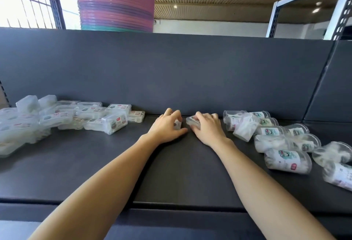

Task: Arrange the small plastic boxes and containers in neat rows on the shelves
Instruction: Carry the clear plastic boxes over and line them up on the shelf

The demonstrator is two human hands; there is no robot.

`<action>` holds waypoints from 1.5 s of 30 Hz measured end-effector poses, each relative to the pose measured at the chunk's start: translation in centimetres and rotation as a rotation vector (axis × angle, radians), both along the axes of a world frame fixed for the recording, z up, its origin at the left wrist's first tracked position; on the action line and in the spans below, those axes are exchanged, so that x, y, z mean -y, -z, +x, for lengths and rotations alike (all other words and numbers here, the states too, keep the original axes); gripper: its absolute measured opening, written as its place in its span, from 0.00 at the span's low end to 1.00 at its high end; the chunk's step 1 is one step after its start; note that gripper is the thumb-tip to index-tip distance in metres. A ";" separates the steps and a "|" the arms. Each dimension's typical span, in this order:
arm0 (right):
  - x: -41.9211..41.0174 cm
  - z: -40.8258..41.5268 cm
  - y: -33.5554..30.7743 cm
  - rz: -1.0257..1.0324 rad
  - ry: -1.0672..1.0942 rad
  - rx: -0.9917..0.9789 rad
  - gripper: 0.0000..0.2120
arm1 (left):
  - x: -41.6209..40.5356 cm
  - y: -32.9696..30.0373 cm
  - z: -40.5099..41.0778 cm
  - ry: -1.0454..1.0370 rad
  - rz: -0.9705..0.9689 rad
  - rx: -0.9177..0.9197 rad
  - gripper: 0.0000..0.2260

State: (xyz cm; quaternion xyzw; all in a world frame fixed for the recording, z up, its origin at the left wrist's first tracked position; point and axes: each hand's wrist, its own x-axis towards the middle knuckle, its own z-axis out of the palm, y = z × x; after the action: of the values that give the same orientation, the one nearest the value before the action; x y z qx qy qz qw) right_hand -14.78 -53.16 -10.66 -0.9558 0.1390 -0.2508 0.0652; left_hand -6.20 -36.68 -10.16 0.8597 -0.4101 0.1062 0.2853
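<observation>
Two bare arms reach from the near edge of the dark shelf toward its back wall. At the far end, the left hand curls its fingers round a small clear box, and the right hand curls over another small box. Both boxes sit on the shelf close to the back wall, with only a small gap between them.

To do this step well, I think each box should slide back until it touches the wall, then be pushed side to side until the two meet — flat sides together, labels the same way up. Small, slow pushes will keep the light boxes from tipping.

Left of the left hand lies a messy pile of boxes, well apart from it. Right of the right hand lie round tubs on their sides, quite near — these may roll if bumped. Behind the wrists, toward the person, the shelf gives lots of open room for pulling the hands back.
</observation>
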 end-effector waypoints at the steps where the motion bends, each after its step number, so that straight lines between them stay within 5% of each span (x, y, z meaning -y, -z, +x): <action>1: -0.1 -0.1 0.1 0.002 0.002 0.010 0.15 | -0.1 -0.1 0.1 -0.002 -0.014 -0.019 0.18; 20: -0.7 -1.2 0.1 0.073 -0.132 0.136 0.20 | -1.7 -0.6 0.5 -0.067 0.006 -0.189 0.28; 27: -1.3 -1.3 0.0 0.077 -0.058 0.074 0.30 | -1.4 -0.1 0.5 -0.212 0.085 -0.025 0.33; 33: -1.7 -1.4 -0.3 -0.066 -0.060 0.059 0.34 | -1.4 -0.2 0.4 -0.267 0.093 -0.018 0.27; 39: -2.1 -3.3 -0.7 -0.283 -0.074 0.156 0.26 | -1.8 -0.9 -1.0 -0.160 -0.022 -0.010 0.26; 45: -1.5 -7.0 -1.5 -0.247 -0.061 0.193 0.26 | -0.6 -2.3 -2.6 0.016 -0.116 0.037 0.27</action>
State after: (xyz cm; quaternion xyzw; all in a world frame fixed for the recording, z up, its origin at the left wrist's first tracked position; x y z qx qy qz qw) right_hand -21.73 -51.65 -9.11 -0.9318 0.0710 -0.3545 -0.0321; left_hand -8.81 -36.08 -7.90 0.8362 -0.4155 0.1436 0.3278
